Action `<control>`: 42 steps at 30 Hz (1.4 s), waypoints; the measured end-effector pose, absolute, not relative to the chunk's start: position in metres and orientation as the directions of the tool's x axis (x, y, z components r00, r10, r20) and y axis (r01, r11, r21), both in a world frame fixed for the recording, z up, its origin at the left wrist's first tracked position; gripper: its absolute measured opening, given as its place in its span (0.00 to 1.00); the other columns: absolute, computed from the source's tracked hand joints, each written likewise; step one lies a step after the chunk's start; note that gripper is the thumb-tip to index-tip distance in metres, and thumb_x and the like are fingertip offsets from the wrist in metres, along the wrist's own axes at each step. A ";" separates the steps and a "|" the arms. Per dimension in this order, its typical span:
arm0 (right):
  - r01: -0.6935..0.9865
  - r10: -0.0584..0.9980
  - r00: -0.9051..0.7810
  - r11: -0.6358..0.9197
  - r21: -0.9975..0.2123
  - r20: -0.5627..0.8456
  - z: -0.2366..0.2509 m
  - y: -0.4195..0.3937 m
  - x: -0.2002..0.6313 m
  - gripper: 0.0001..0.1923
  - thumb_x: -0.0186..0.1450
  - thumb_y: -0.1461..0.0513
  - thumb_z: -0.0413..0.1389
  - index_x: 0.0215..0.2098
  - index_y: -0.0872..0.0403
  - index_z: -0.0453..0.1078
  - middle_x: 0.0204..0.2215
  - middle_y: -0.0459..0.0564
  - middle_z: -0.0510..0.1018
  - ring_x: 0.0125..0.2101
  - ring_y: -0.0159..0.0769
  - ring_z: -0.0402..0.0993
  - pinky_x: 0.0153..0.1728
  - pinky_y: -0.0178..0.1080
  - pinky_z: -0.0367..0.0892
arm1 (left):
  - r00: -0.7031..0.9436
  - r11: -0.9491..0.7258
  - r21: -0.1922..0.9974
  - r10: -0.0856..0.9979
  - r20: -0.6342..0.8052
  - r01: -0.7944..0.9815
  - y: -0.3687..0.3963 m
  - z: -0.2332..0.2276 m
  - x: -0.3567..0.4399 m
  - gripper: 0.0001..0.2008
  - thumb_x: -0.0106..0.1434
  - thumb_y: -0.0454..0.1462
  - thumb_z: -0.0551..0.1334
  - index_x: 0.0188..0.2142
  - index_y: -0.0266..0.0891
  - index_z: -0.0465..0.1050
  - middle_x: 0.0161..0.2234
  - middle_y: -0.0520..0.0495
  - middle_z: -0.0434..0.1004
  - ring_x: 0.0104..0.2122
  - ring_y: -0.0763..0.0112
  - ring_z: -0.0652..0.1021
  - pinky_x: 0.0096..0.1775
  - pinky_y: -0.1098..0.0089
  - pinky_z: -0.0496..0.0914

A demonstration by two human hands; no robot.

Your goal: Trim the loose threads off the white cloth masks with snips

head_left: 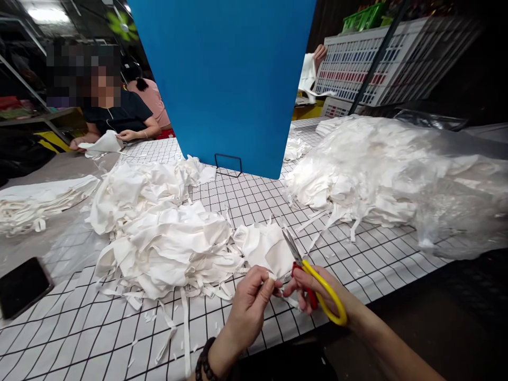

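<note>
A small white fabric piece lies crumpled on the checked cloth at the near table edge, its lower corner pinched up. Scissors — yellow and red handles, grey blades slightly parted — slant up-left, tips resting over the piece's right side.

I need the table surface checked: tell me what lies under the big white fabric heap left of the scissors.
The heap of white fabric pieces rests on a white black-gridded table cover. Loose strips trail out. Anything under the heap is hidden.
</note>
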State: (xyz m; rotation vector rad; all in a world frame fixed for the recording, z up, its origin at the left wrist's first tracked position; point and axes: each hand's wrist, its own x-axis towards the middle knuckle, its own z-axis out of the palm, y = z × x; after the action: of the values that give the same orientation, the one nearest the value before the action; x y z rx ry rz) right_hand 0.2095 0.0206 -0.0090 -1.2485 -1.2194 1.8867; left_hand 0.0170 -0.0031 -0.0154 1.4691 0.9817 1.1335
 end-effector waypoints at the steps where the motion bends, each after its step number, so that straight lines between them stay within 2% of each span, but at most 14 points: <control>1: -0.040 0.819 -0.390 -0.472 -0.881 -0.421 -0.012 0.020 0.204 0.23 0.61 0.43 0.56 0.32 0.56 0.66 0.24 0.46 0.73 0.17 0.28 0.65 0.16 0.31 0.59 | 0.267 -0.192 0.980 0.948 0.171 0.056 -0.008 -0.014 0.020 0.12 0.70 0.38 0.54 0.35 0.37 0.74 0.33 0.45 0.72 0.36 0.68 0.74 0.41 0.68 0.67; 6: -0.215 0.851 -0.278 -0.507 -0.835 -0.445 -0.023 0.016 0.183 0.22 0.51 0.53 0.67 0.25 0.53 0.59 0.17 0.37 0.62 0.16 0.23 0.57 0.16 0.29 0.53 | 0.510 -0.320 0.915 0.845 0.159 0.245 -0.039 -0.003 0.019 0.08 0.67 0.34 0.56 0.37 0.39 0.75 0.47 0.42 0.75 0.47 0.65 0.75 0.50 0.68 0.68; 12: -0.134 0.887 -0.204 -0.444 -0.886 -0.414 -0.033 0.013 0.185 0.23 0.48 0.53 0.68 0.25 0.52 0.57 0.18 0.36 0.62 0.18 0.25 0.58 0.21 0.32 0.56 | 0.191 -0.354 0.648 0.931 0.310 0.674 0.009 0.013 -0.006 0.11 0.66 0.38 0.57 0.28 0.39 0.73 0.42 0.41 0.76 0.43 0.62 0.76 0.47 0.64 0.69; 14: -0.136 0.892 -0.203 -0.434 -0.891 -0.403 -0.036 0.008 0.186 0.22 0.50 0.55 0.68 0.26 0.52 0.57 0.18 0.36 0.62 0.19 0.25 0.57 0.22 0.31 0.56 | 0.181 -0.334 0.529 0.930 0.321 0.780 0.047 0.010 -0.003 0.09 0.67 0.39 0.56 0.36 0.38 0.73 0.42 0.41 0.75 0.45 0.60 0.74 0.48 0.62 0.68; 16: -0.161 0.902 -0.189 -0.418 -0.894 -0.388 -0.037 0.002 0.188 0.21 0.51 0.56 0.67 0.26 0.52 0.57 0.19 0.36 0.61 0.20 0.24 0.56 0.22 0.30 0.55 | 0.247 -0.309 0.414 0.949 0.197 0.856 0.082 0.003 0.006 0.11 0.64 0.39 0.60 0.43 0.36 0.72 0.43 0.39 0.74 0.45 0.57 0.74 0.46 0.61 0.69; 19: -0.114 0.896 -0.230 -0.412 -0.904 -0.379 -0.033 -0.007 0.198 0.19 0.52 0.57 0.66 0.26 0.53 0.58 0.21 0.37 0.64 0.20 0.25 0.60 0.22 0.31 0.57 | 0.300 -0.316 0.365 0.949 0.102 0.876 0.108 -0.011 0.021 0.12 0.57 0.37 0.65 0.41 0.34 0.73 0.38 0.39 0.74 0.40 0.54 0.75 0.40 0.61 0.70; 23: 0.091 0.885 -0.270 -0.369 -0.925 -0.379 -0.024 0.004 0.227 0.14 0.56 0.56 0.63 0.31 0.53 0.63 0.34 0.48 0.76 0.24 0.32 0.72 0.29 0.37 0.67 | 0.287 -0.326 0.377 0.945 0.158 0.867 0.093 -0.014 0.035 0.09 0.64 0.32 0.56 0.43 0.34 0.71 0.42 0.38 0.71 0.43 0.56 0.72 0.44 0.61 0.68; 27: 0.432 0.988 0.060 -0.152 -0.889 -0.140 -0.024 0.055 0.252 0.11 0.60 0.60 0.57 0.41 0.50 0.66 0.40 0.51 0.77 0.32 0.37 0.74 0.33 0.39 0.68 | 0.296 -0.310 0.669 0.945 0.138 0.676 0.056 -0.007 0.052 0.09 0.67 0.38 0.53 0.40 0.37 0.70 0.36 0.43 0.72 0.37 0.63 0.73 0.40 0.64 0.67; 30: 0.560 0.997 -0.060 -0.002 -0.828 -0.042 -0.027 0.093 0.253 0.09 0.57 0.62 0.58 0.36 0.51 0.68 0.31 0.47 0.76 0.31 0.37 0.72 0.32 0.38 0.66 | 0.387 0.071 0.934 0.897 -0.213 0.349 0.036 -0.012 0.069 0.12 0.65 0.42 0.56 0.39 0.36 0.71 0.32 0.46 0.73 0.26 0.70 0.71 0.30 0.67 0.67; 32: 0.564 0.991 -0.128 0.039 -0.825 -0.041 -0.024 0.105 0.248 0.07 0.54 0.63 0.60 0.31 0.52 0.68 0.26 0.44 0.74 0.28 0.36 0.70 0.30 0.37 0.65 | 0.411 0.436 0.898 0.808 -0.422 0.063 0.030 -0.019 0.080 0.15 0.64 0.43 0.57 0.44 0.34 0.71 0.37 0.43 0.73 0.23 0.74 0.70 0.28 0.69 0.67; 34: 0.507 0.984 -0.168 0.040 -0.861 -0.054 -0.018 0.104 0.243 0.08 0.53 0.62 0.62 0.30 0.52 0.66 0.25 0.43 0.73 0.28 0.35 0.70 0.30 0.36 0.65 | 0.368 0.570 0.789 0.801 -0.472 -0.230 0.028 -0.023 0.087 0.18 0.64 0.44 0.57 0.46 0.32 0.70 0.43 0.41 0.71 0.25 0.76 0.71 0.29 0.70 0.69; 36: 0.327 0.968 -0.235 -0.008 -0.945 -0.090 -0.010 0.093 0.238 0.12 0.53 0.60 0.63 0.30 0.52 0.64 0.26 0.43 0.72 0.28 0.34 0.71 0.31 0.36 0.67 | 0.270 0.497 0.757 0.867 -0.418 -0.424 0.027 -0.024 0.092 0.20 0.65 0.48 0.58 0.45 0.32 0.73 0.43 0.41 0.70 0.26 0.78 0.69 0.29 0.73 0.68; 39: 0.009 0.939 -0.321 -0.125 -0.992 -0.121 0.000 0.070 0.227 0.18 0.51 0.58 0.67 0.29 0.52 0.62 0.27 0.41 0.71 0.28 0.32 0.70 0.32 0.35 0.67 | 0.120 0.368 0.769 0.925 -0.361 -0.523 0.021 -0.018 0.094 0.21 0.63 0.50 0.60 0.42 0.34 0.76 0.32 0.49 0.68 0.23 0.80 0.62 0.25 0.77 0.62; 42: -0.051 0.931 -0.336 -0.170 -0.984 -0.144 0.004 0.051 0.218 0.20 0.50 0.58 0.69 0.29 0.52 0.61 0.28 0.41 0.70 0.30 0.31 0.69 0.34 0.35 0.66 | 0.041 0.329 0.794 0.932 -0.360 -0.511 0.014 -0.012 0.087 0.18 0.58 0.48 0.66 0.38 0.35 0.77 0.29 0.52 0.64 0.24 0.80 0.60 0.22 0.79 0.56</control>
State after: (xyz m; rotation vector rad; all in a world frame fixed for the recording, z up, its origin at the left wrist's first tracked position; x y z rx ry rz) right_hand 0.2179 0.0508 0.0041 -1.0866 -1.3107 1.6157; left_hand 0.0865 0.0144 -0.0115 0.5285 1.0016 1.1873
